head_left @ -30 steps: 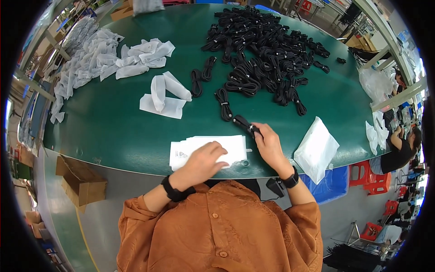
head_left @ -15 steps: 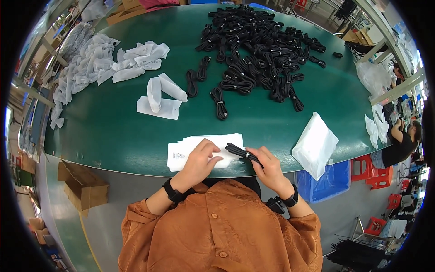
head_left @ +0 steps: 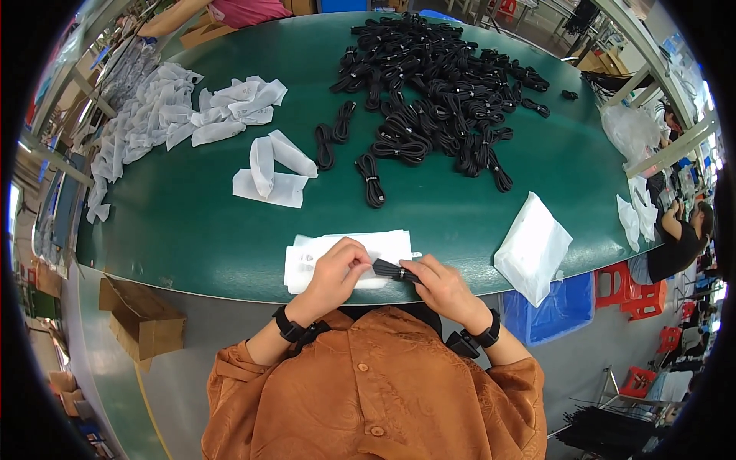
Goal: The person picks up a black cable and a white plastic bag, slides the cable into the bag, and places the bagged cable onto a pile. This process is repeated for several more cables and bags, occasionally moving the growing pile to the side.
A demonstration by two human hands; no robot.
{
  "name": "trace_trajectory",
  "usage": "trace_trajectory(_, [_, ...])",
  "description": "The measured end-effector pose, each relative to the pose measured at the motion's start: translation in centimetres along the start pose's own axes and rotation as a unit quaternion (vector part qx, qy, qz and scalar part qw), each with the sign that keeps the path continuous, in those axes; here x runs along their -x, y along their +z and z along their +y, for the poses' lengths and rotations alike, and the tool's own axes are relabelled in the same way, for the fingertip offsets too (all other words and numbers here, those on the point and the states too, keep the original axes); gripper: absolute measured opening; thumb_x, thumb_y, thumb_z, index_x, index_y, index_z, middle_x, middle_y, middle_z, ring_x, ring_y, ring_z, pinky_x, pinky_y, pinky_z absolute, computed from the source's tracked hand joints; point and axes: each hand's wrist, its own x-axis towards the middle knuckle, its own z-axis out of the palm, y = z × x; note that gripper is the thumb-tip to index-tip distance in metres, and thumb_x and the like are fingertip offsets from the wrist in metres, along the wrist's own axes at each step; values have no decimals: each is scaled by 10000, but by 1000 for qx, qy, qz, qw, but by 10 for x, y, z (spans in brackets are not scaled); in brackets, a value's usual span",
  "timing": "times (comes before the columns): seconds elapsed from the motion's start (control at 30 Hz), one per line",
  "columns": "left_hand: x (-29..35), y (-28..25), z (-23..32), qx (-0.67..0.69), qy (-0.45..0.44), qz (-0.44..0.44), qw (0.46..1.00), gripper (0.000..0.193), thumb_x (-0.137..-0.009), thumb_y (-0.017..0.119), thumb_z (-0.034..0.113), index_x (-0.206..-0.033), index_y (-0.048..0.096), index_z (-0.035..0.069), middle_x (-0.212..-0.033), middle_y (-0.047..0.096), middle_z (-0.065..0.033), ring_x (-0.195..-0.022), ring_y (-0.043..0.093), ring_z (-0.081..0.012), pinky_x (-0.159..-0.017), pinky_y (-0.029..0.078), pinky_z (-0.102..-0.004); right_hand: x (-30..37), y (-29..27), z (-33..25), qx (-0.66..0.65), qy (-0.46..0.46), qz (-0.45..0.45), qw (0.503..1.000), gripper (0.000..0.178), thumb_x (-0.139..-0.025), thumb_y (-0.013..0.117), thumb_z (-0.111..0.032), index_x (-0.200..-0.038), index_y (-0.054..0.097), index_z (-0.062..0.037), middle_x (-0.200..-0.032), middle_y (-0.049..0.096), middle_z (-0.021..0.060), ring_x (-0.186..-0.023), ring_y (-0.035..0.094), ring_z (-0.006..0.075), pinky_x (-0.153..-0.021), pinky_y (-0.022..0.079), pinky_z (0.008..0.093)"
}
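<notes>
At the near edge of the table lies a stack of flat white pouches (head_left: 391, 241). My left hand (head_left: 336, 274) is over the stack, thumb and forefinger pinched together on the upper pouch near its right end. My right hand (head_left: 445, 287) grips a coiled black cable (head_left: 389, 269), tied round its middle. The cable's far end points left and reaches close to my left fingertips, above the pouches. Beyond the stack lie a single coiled cable (head_left: 371, 184) and a few white pouches (head_left: 262, 165) that look filled.
A big heap of coiled black cables (head_left: 429, 100) covers the far middle of the table. Many filled white pouches (head_left: 157, 107) lie at the far left. A white plastic packet (head_left: 534, 245) overhangs the edge above a blue bin (head_left: 556, 314). A cardboard box (head_left: 146, 322) stands on the floor.
My right hand has brought the cable slightly left and down, closer to my left hand. My left fingers have closed from a loose curl into a pinch. A co-worker's arm has appeared at the far left.
</notes>
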Motion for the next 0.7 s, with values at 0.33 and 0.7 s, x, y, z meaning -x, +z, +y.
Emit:
trace_trajectory(0.33, [-5, -1, 14, -161, 217, -38, 962, 161, -770, 693, -60, -874, 602, 22, -992, 580, -110, -927, 553, -303, -794, 474, -359, -15, 0, 18, -635, 431, -93, 634, 320, -954, 581, -23, -1266, 515, 3, -958, 614, 75, -766, 577, 125, -645, 479, 233])
trace_trajectory(0.7, [-25, -21, 19, 62, 28, 22, 997, 86, -890, 683, 60, -898, 603, 32, -1095, 591, -71, -973, 547, -185, -834, 460, -310, -58, 8, -18, -497, 163, 39, 852, 352, -935, 634, -22, -1274, 539, -8, -1103, 563, 81, -827, 571, 114, -734, 491, 232])
